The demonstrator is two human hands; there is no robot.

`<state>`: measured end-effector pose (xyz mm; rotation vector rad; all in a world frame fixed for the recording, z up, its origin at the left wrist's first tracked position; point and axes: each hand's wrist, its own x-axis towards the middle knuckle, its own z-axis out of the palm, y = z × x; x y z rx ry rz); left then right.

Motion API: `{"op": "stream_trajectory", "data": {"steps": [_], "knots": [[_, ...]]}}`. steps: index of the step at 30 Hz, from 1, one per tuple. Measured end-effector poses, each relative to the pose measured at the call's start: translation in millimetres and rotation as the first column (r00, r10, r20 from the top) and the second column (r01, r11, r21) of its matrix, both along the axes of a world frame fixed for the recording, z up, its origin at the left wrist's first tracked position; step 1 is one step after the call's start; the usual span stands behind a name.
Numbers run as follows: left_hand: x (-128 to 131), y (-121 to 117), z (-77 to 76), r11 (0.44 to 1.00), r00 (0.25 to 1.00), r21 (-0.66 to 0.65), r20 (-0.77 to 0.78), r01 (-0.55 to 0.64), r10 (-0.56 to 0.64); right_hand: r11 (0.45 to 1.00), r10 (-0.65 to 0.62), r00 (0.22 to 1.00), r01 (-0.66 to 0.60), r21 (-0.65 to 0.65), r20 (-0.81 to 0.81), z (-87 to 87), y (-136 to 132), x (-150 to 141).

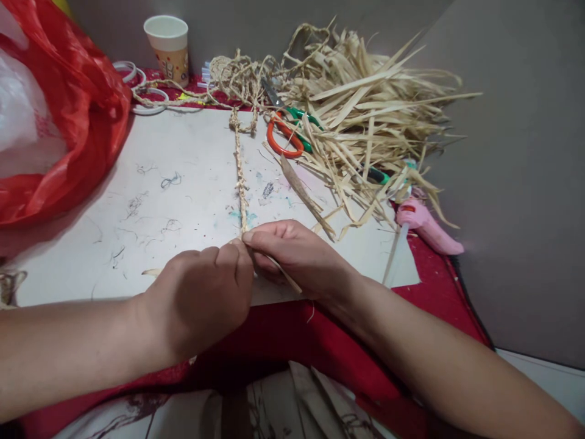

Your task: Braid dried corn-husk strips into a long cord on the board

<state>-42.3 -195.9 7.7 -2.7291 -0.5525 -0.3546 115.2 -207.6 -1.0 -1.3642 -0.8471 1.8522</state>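
Here my left hand (205,286) and right hand (292,253) pinch the near end of the plaited cord (241,183), stretching straight ahead of them, and steady, even tension should make each turn snug.

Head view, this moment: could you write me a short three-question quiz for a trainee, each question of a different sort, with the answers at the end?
1. True or false: the paper cup stands upright.

2. Which of these lies nearest the right edge of the picture?
A) the red bag
B) the pink glue gun
C) the scissors

3. Where do the left hand and the right hand come together?

Key:
1. True.
2. B.
3. At the near end of the braided cord.
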Motion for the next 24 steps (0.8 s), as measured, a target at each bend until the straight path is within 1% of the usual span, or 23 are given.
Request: {"op": "stream_trajectory", "data": {"steps": [4,8,11,14,18,20,22,23,24], "knots": [[-1.0,-3.5,-2.1,1.000,1.000,0.027,-0.013,0.008,-0.007,1.000,-0.027,0.999,0.027,-0.004,-0.044,-1.9,-2.7,-3.1],[-2.8,-4.5,-2.9,0.997,0.997,0.059,0.055,0.054,-0.057,0.999,-0.052,0.995,0.053,0.004,-0.081,-4.1,-4.8,-5.6],[-2.5,-4.7,-2.6,0.994,0.992,0.062,0.080,0.089,-0.094,0.998,-0.063,0.989,0.064,0.008,-0.137,-4.7,-6.3,-7.1],[-1.2,-4.2,-3.6,0.994,0.992,0.048,0.074,0.102,-0.106,0.997,-0.080,0.984,0.079,-0.016,-0.162,-4.5,-8.0,-8.3],[-1.4,-6.8,-6.4,0.994,0.993,-0.010,0.035,0.112,-0.112,0.993,-0.114,0.975,0.110,-0.032,-0.193,-4.4,-9.2,-9.0],[-3.2,-12.5,-3.5,0.993,0.994,-0.036,0.022,0.109,-0.109,0.993,-0.119,0.975,0.114,-0.033,-0.190,-4.3,-8.9,-8.9],[-6.1,-19.8,5.5,0.986,0.992,-0.112,0.026,0.125,-0.123,0.994,-0.113,0.978,0.109,-0.031,-0.174,-4.0,-8.1,-8.4],[-7.7,-22.5,12.4,0.973,0.990,-0.184,0.037,0.138,-0.134,0.994,-0.109,0.980,0.106,-0.027,-0.165,-3.8,-7.6,-8.1],[-9.0,-23.4,20.3,0.945,0.986,-0.282,0.068,0.163,-0.150,0.995,-0.103,0.982,0.102,-0.019,-0.157,-3.8,-7.1,-7.7]]}}
